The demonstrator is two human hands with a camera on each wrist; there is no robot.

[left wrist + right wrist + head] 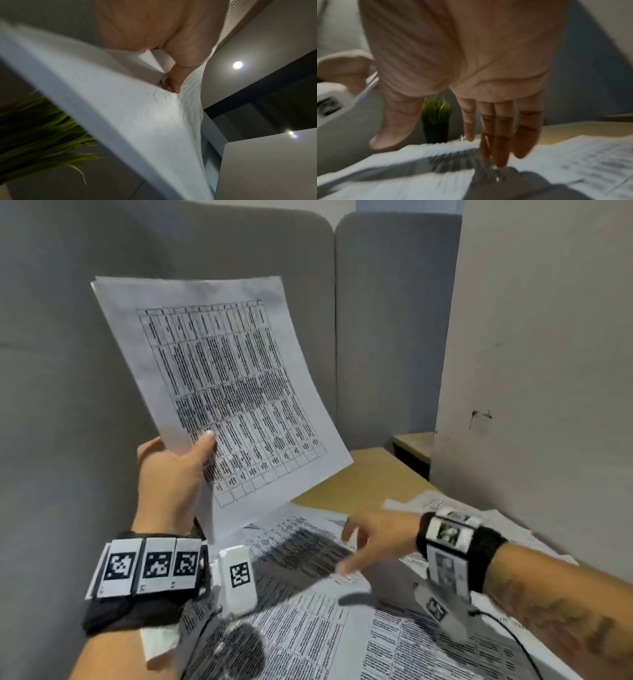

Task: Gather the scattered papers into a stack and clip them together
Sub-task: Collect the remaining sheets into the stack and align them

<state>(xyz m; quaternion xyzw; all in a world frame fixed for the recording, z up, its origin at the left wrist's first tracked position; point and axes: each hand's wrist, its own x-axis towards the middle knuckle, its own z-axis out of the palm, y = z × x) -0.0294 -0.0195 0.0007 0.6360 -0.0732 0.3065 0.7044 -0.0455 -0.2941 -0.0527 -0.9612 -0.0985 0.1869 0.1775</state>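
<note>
My left hand (178, 467) holds a few printed sheets (219, 385) upright above the desk, thumb on the front near their lower left edge. In the left wrist view the held sheets (137, 115) fill the frame, with a finger (176, 78) behind them. Several more printed papers (308, 628) lie scattered over the desk. My right hand (363, 546) reaches over them with straight, spread fingers. In the right wrist view its fingertips (500, 161) touch or nearly touch a loose sheet (419, 175). No clip is visible.
The wooden desk (363, 474) shows bare at the back. Grey partition panels (394, 320) close off the back and left, and a white wall (548, 337) the right. A small green plant in a dark pot (436, 121) stands at the left. A black cable (520, 645) crosses the papers.
</note>
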